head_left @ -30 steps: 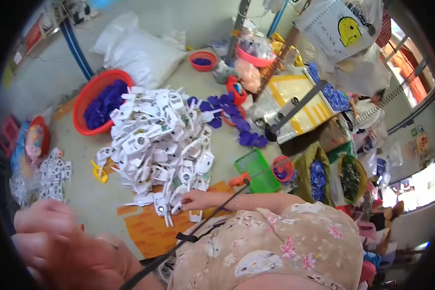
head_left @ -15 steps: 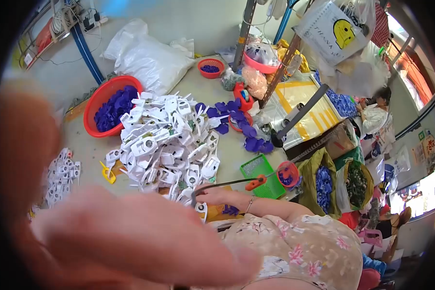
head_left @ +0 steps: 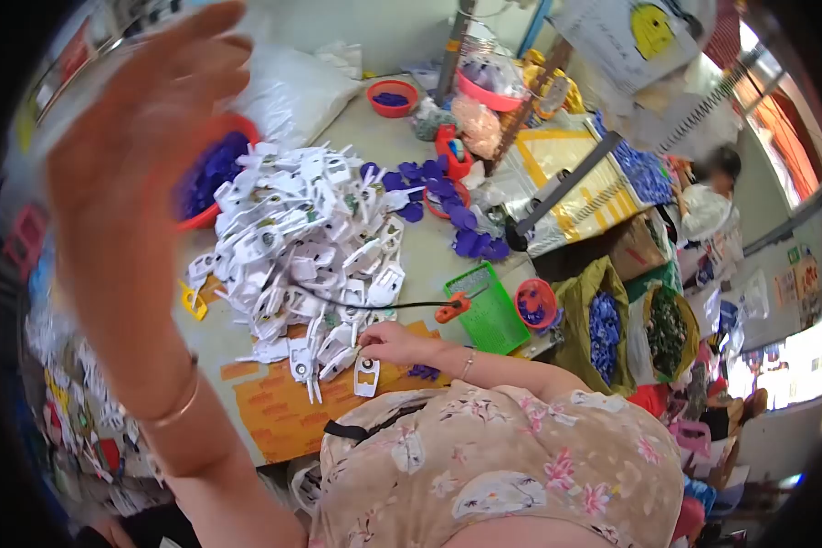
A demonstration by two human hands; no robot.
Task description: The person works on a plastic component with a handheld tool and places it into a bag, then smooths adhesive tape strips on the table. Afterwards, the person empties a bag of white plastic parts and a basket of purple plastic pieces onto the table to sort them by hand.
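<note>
The left hand (head_left: 146,110) is raised at ten o'clock, blurred, its fingers loosely bent; how far open it is, or whether it has hold of anything, I cannot tell. The right hand (head_left: 391,343) is low near six o'clock, fingers curled in, its tips at the top of a white plastic piece (head_left: 366,376); whether they pinch it I cannot tell. That piece lies over an orange mat (head_left: 279,416), just beside the large white pile (head_left: 310,247) towards nine o'clock.

At four o'clock is a green basket (head_left: 502,331), with an orange handle (head_left: 450,309) at its edge. Beside it, a small red tub (head_left: 551,301) holds purple pieces, and an olive sack (head_left: 577,321) holds blue ones.

A big red basin (head_left: 203,219) at ten o'clock, partly hidden by the left hand, and a small red basket (head_left: 391,110) at twelve also hold purple pieces.
</note>
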